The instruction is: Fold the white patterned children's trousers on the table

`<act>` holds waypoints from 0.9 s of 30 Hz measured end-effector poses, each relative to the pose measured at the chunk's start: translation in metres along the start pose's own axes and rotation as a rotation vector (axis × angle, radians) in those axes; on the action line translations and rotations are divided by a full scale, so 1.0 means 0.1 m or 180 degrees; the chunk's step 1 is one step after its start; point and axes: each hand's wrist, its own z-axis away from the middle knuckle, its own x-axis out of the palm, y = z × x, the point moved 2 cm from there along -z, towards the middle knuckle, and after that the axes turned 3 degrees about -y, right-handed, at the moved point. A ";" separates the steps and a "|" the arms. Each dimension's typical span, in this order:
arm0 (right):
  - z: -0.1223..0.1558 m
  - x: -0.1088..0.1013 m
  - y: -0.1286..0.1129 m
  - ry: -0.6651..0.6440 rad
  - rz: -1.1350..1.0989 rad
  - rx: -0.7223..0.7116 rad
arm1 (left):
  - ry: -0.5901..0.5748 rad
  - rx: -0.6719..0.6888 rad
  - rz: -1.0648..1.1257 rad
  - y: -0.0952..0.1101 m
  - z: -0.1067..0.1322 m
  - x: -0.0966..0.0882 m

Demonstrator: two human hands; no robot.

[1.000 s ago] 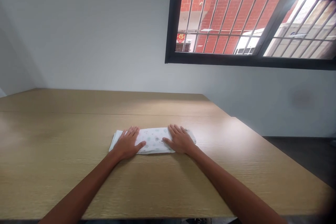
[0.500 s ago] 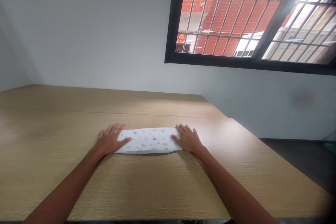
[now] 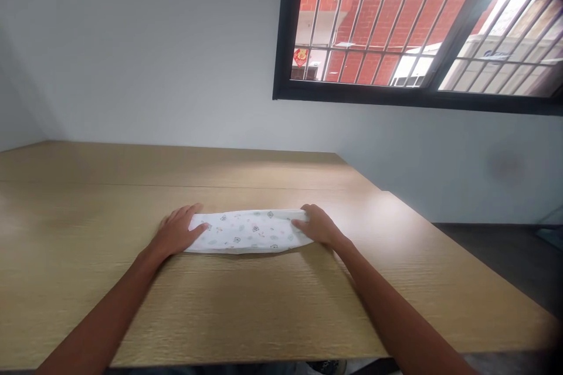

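The long folded strip of white printed cloth (image 3: 248,232) lies on the desk (image 3: 88,304), its ends hidden under the hands. The left hand (image 3: 176,231) rests open and flat on the left end. The right hand (image 3: 319,225), flat beside the cloth earlier, now curves over the right end; whether it grips cannot be told. The tiny print is hard to make out. Beyond the seamed wooden desk stand a plain grey wall (image 3: 132,70) and a black-framed window (image 3: 365,23) with bars and red brick outside.
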 end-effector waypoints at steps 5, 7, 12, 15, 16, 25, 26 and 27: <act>-0.03 -0.06 0.07 -0.0172 -0.0627 0.0104 | 0.0229 -0.0070 -0.0015 -0.07 -0.06 0.02; 0.00 -0.13 0.07 -0.0332 -0.0932 0.0092 | 0.0262 -0.0025 -0.0010 -0.06 -0.07 0.02; 0.09 -0.28 0.08 -0.0877 -0.1524 -0.0107 | 0.0649 0.0466 0.0123 0.09 -0.01 -0.07; 0.10 -0.30 0.10 -0.0840 -0.1649 -0.0195 | 0.0653 0.1366 0.0371 0.34 0.10 -0.14; 0.10 -0.30 0.11 -0.0789 -0.1710 -0.0152 | 0.0549 0.1635 0.0451 0.44 0.15 -0.14; 0.09 -0.31 0.16 -0.1006 -0.2758 0.0373 | -0.0423 0.2025 0.0243 0.81 0.33 0.06; 0.09 -0.32 0.17 -0.1033 -0.2888 0.0364 | -0.0449 0.2021 0.0239 0.81 0.34 0.07; 0.09 -0.33 0.18 -0.1041 -0.3017 0.0345 | -0.0476 0.2023 0.0236 0.82 0.34 0.08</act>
